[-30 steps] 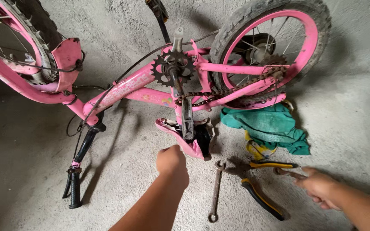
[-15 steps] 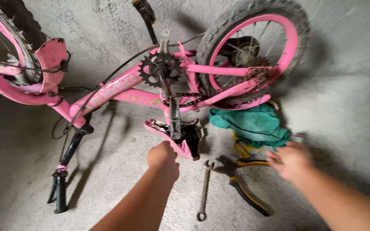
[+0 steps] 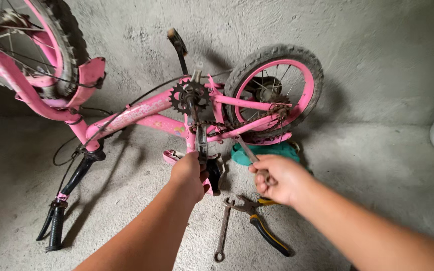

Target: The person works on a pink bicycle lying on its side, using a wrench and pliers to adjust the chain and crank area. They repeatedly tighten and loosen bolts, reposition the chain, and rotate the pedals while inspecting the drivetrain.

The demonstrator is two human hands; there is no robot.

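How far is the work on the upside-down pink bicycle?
Done: the pink bicycle stands inverted. In hand: the left hand grips the pedal crank, and the right hand holds a slim metal tool towards the chain. Left: the spanner and pliers lie unused on the floor.

Wrench (image 3: 222,230) and pliers (image 3: 263,226) clutter floor below hands.

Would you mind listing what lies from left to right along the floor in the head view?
Black handlebar grip → left hand on the pedal → combination wrench → yellow-handled pliers → right hand holding a metal tool.
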